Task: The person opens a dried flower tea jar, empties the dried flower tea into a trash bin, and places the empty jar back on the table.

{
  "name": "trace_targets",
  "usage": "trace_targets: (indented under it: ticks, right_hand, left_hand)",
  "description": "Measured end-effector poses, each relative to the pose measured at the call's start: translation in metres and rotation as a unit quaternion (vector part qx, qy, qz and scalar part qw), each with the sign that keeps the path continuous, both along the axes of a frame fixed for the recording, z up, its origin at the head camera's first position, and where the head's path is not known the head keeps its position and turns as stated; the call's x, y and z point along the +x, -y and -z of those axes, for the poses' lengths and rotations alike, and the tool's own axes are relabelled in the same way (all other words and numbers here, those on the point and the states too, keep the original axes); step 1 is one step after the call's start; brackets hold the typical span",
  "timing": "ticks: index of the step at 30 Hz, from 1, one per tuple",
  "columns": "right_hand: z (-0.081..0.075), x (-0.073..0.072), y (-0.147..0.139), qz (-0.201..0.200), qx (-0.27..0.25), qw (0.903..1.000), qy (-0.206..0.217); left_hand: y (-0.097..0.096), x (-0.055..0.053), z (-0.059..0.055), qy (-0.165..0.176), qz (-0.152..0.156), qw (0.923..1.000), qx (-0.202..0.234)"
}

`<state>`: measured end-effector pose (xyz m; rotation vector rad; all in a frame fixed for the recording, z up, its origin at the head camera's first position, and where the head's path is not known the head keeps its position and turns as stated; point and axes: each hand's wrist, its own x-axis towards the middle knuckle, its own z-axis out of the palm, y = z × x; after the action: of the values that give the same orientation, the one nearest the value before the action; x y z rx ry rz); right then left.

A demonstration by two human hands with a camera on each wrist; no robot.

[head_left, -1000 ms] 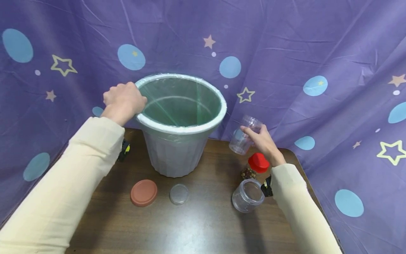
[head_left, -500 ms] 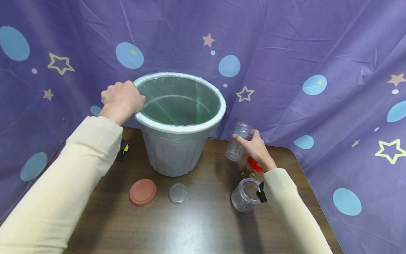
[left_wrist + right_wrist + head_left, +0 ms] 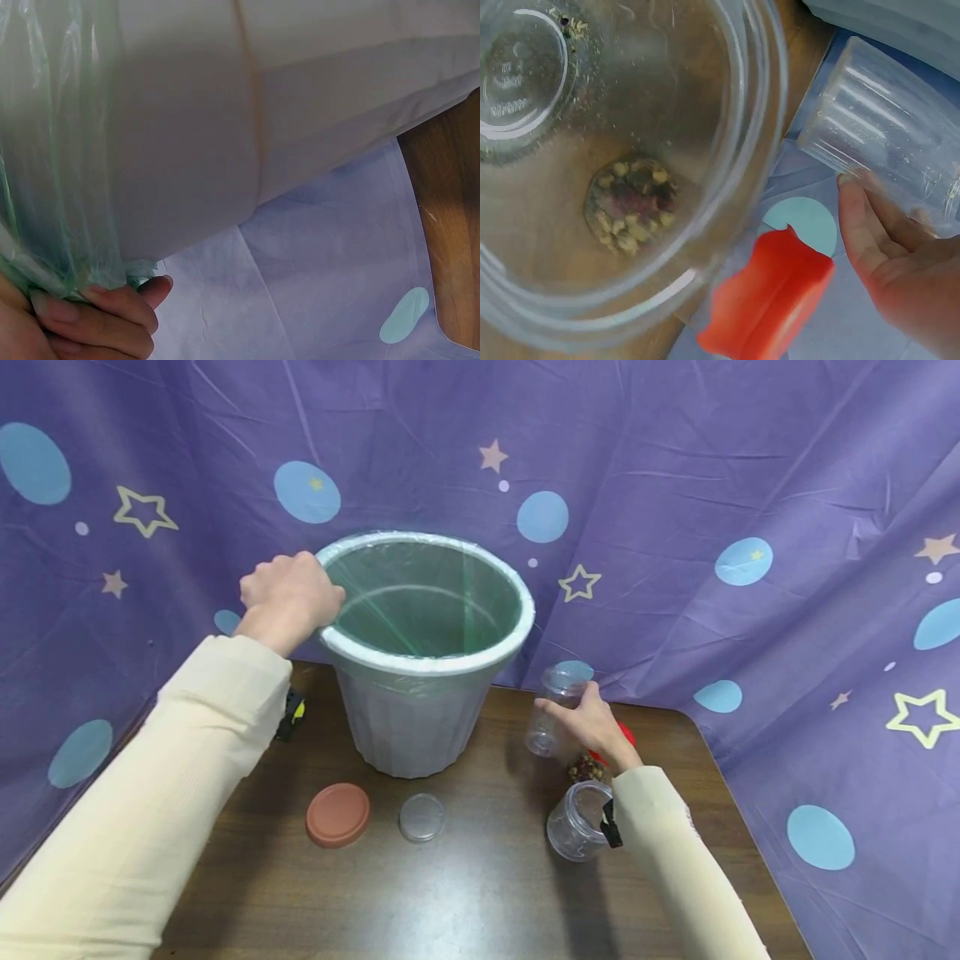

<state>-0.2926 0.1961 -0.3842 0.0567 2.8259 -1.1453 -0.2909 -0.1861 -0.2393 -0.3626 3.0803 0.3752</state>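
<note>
My left hand [image 3: 292, 597] grips the left rim of a grey trash bin [image 3: 412, 727]. In the left wrist view its curled fingers [image 3: 105, 315] hold the bunched edge of the green bin liner [image 3: 75, 150]. My right hand [image 3: 588, 724] holds a tall clear plastic jar [image 3: 877, 112], uncapped and slightly tilted, right of the bin. Whether the jar's base touches the table cannot be told. Below that hand is a small jar of dried brown bits [image 3: 587, 770] with a red cap [image 3: 765, 300], partly hidden. A wide clear open jar [image 3: 573, 831] stands nearest the right wrist.
A round reddish lid [image 3: 338, 815] and a smaller clear lid [image 3: 422, 817] lie on the wooden table [image 3: 360, 902] in front of the bin. A purple curtain [image 3: 637, 485] with stars hangs behind and on both sides. The table's right edge runs beside the right forearm.
The right hand has lowered the tall clear jar toward the table and moved it a little left, and the jar stands more upright. The left hand keeps its grip.
</note>
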Motion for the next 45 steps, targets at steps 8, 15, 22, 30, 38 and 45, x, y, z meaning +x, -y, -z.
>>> trace_targets:
  ticks: [8,15,22,30,38,45]
  right_hand:
    - [0.011,0.004,0.006,-0.012,0.011,0.9998,-0.007]
    - [0.017,0.005,0.012,-0.029,0.045,0.9985,-0.014]
    - [0.025,0.005,0.016,-0.044,0.082,0.9955,-0.019]
    - [0.035,0.007,0.021,-0.057,0.088,0.9943,-0.020]
    - [0.043,0.008,0.023,-0.078,0.082,0.9934,-0.019]
    - [0.050,0.007,0.023,-0.082,0.075,0.9936,-0.018]
  left_hand:
    - [0.000,0.000,0.000,0.000,-0.002,1.0000,0.001]
    - [0.000,0.000,0.000,0.000,-0.003,1.0000,0.004]
    - [0.002,0.000,0.000,0.001,-0.006,1.0000,0.003]
    - [0.002,0.000,0.002,0.002,-0.008,1.0000,0.005]
    - [0.001,0.000,0.001,0.002,-0.008,1.0000,0.004]
    - [0.000,0.000,0.001,-0.001,-0.008,1.0000,0.005]
